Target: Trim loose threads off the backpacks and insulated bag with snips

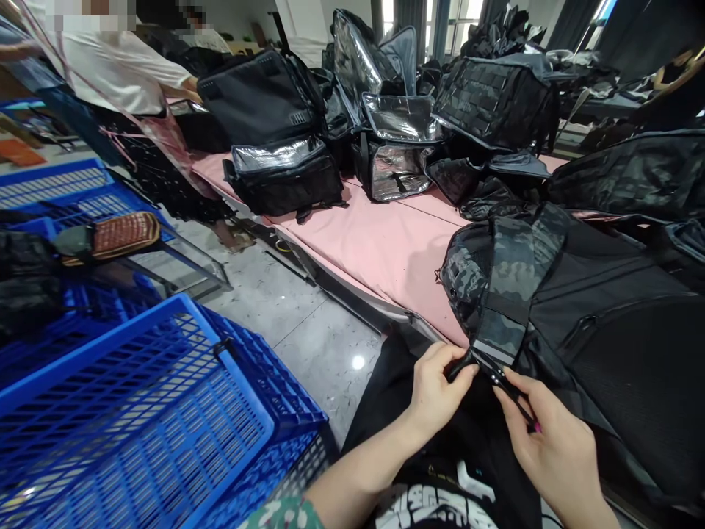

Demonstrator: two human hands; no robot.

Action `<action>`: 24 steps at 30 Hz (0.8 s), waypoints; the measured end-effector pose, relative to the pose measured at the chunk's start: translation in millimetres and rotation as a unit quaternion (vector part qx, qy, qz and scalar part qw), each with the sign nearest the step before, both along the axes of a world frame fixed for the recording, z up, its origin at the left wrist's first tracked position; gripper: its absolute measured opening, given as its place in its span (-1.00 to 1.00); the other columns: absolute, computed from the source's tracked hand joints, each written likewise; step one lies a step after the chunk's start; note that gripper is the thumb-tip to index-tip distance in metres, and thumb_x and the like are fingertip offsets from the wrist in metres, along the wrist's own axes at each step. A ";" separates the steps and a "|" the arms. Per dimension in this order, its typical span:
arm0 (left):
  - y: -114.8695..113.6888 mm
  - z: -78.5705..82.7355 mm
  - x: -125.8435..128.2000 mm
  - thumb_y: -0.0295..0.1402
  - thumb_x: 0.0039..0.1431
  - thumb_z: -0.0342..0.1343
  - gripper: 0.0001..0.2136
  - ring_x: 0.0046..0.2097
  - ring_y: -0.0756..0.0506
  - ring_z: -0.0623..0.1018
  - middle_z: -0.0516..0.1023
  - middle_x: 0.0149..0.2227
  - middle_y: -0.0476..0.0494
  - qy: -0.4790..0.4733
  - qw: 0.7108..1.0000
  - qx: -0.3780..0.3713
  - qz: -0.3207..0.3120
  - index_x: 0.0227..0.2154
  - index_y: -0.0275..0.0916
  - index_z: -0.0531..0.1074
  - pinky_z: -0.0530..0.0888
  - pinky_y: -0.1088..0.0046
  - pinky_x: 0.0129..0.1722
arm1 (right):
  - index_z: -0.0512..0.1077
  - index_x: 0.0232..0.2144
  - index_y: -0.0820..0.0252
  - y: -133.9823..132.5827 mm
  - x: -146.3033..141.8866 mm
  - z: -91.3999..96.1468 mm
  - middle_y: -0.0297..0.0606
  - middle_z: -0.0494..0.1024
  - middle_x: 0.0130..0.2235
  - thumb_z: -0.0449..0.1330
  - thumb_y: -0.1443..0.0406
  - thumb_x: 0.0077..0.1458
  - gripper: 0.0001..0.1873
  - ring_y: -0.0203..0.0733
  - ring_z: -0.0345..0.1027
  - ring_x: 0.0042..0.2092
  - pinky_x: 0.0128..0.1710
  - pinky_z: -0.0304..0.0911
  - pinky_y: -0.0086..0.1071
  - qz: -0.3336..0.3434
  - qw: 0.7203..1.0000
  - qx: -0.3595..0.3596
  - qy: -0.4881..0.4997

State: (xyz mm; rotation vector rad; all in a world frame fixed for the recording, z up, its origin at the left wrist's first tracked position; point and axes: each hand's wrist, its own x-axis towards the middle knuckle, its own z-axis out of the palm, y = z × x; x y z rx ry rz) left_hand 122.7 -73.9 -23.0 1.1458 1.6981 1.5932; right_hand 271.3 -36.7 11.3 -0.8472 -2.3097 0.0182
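A dark backpack (595, 308) with a grey camouflage shoulder strap (504, 294) lies in front of me on the right. My left hand (438, 386) is closed, pinching a black webbing strap (464, 361) by the lower end of the shoulder strap. Closed too, my right hand (556, 437) grips a slim black item (504, 382) with shiny spots. A bit of pink shows by its fingers. The item reaches toward my left hand; its exact kind is not clear.
Blue plastic crates (231, 367) stand on my left. Black bags with silver linings (402, 173) sit along the pink-covered table (363, 242). Another person (121, 66) stands at the far left, one hand at a black bag (258, 99). A sandal (124, 234) rests by the crates.
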 end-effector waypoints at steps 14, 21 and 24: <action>-0.4 -0.9 0.6 -0.41 0.00 0.16 -0.94 -0.40 0.04 0.36 0.40 -0.45 -0.05 0.013 1.000 0.002 -0.010 -0.43 -0.29 0.47 0.30 0.55 -0.40 | 0.35 -0.16 0.25 0.8 1.0 3.0 -0.28 0.53 -0.25 0.07 0.28 0.20 -0.81 -0.37 0.44 -0.37 -0.35 0.33 -0.56 0.007 1.000 -0.004 0.001; 1.2 0.2 -6.1 -0.35 -0.01 0.17 -0.87 -0.39 0.02 0.36 0.42 -0.43 -0.08 -0.056 0.997 -0.024 -0.037 -0.42 -0.33 0.50 0.29 0.53 -0.38 | 0.38 -0.21 0.24 -1.2 -0.3 10.1 -0.29 0.54 -0.31 0.09 0.31 0.19 -0.86 -0.36 0.42 -0.41 -0.43 0.28 -0.56 0.002 1.000 0.015 0.020; -0.4 -9.4 -23.1 -0.13 0.04 0.12 -0.67 -0.38 0.01 0.40 0.47 -0.42 -0.12 -0.214 0.964 -0.078 -0.138 -0.35 -0.34 0.52 0.32 0.51 -0.37 | 0.40 -0.22 0.25 -4.7 3.2 8.9 -0.27 0.53 -0.34 0.16 0.26 0.14 -0.82 -0.38 0.37 -0.51 -0.54 0.21 -0.52 -0.061 0.996 0.013 0.056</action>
